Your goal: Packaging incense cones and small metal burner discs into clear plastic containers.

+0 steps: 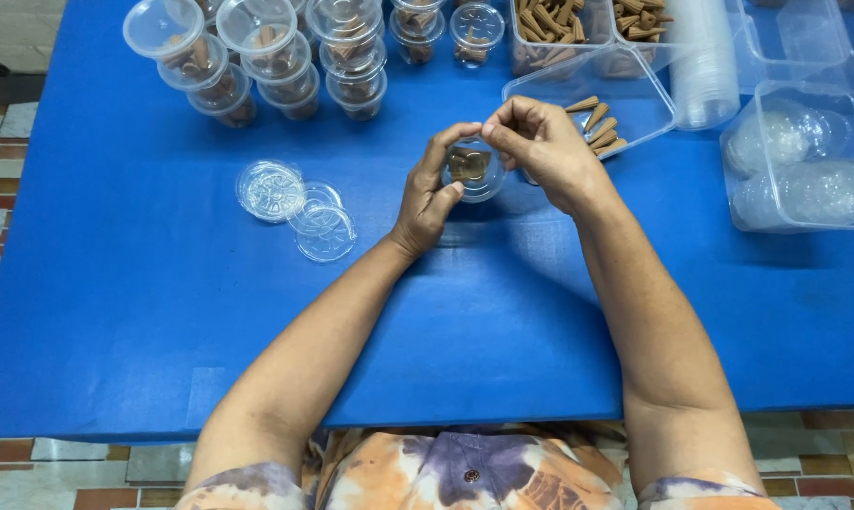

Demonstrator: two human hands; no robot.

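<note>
A small clear plastic cup (472, 170) with brown cone-shaped pieces inside stands on the blue table (115, 312). My left hand (431, 194) wraps around the cup's left side. My right hand (540, 146) is over its upper right rim, fingertips pinched together at the edge. Whether a lid sits on the cup cannot be told.
Filled, lidded cups (257, 66) are stacked at the back left. Loose clear lids (299, 206) lie left of my hands. Clear trays of brown cones (592, 123) sit behind my right hand. A sleeve of cups (703, 66) and tubs of lids (805, 170) are at the right.
</note>
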